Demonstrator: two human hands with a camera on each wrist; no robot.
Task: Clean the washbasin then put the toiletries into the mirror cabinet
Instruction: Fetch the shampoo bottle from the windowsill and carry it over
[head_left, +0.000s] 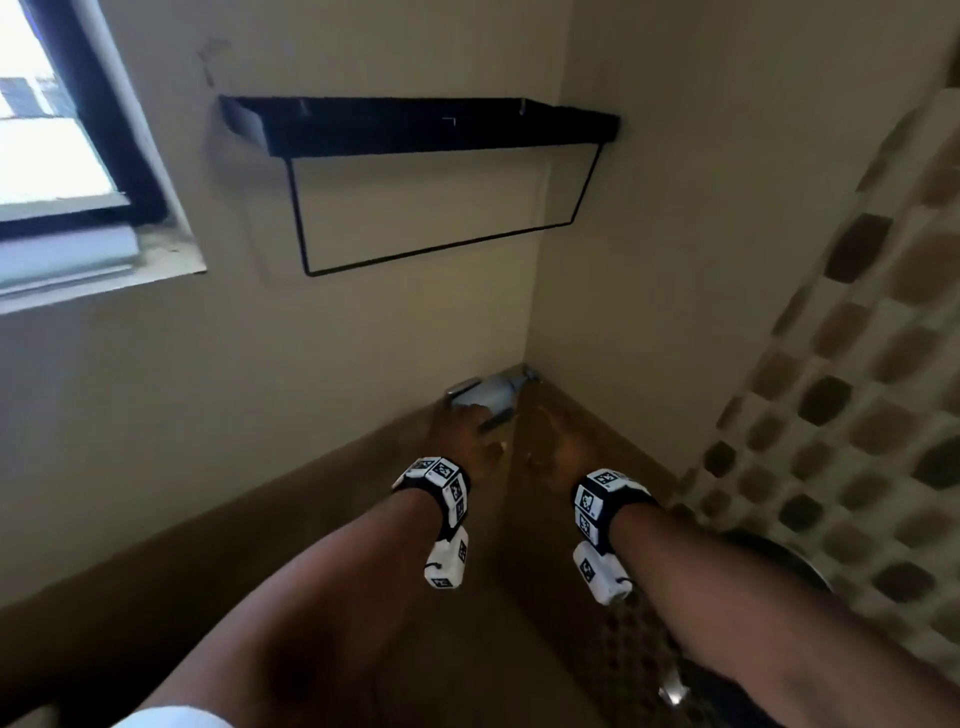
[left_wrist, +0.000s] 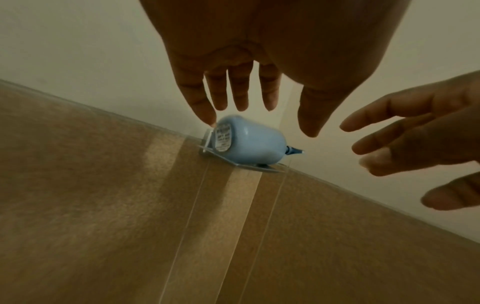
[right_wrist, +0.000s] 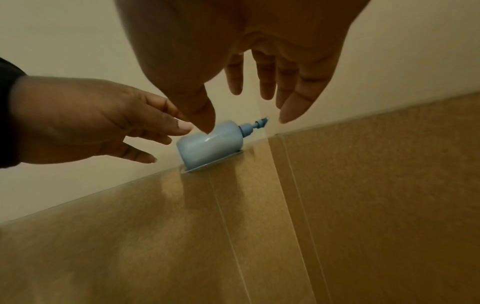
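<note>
A light blue pump bottle (head_left: 491, 396) stands on a small glass corner shelf (head_left: 462, 387) where two walls meet. My left hand (head_left: 465, 436) reaches to its left side with straight, spread fingers. In the left wrist view one fingertip of the left hand (left_wrist: 259, 115) lies at the edge of the bottle (left_wrist: 246, 142); whether it touches is unclear. My right hand (head_left: 558, 452) hovers just right of the bottle, fingers relaxed. In the right wrist view the thumb of the right hand (right_wrist: 246, 107) overlaps the bottle (right_wrist: 210, 144). Neither hand holds anything.
A black wall shelf with a thin rail (head_left: 415, 127) hangs above the corner. A dark-framed window (head_left: 52, 130) is at the upper left. A brown mosaic surface (head_left: 857, 364) closes the right side. Brown tiling (head_left: 311, 519) covers the lower walls.
</note>
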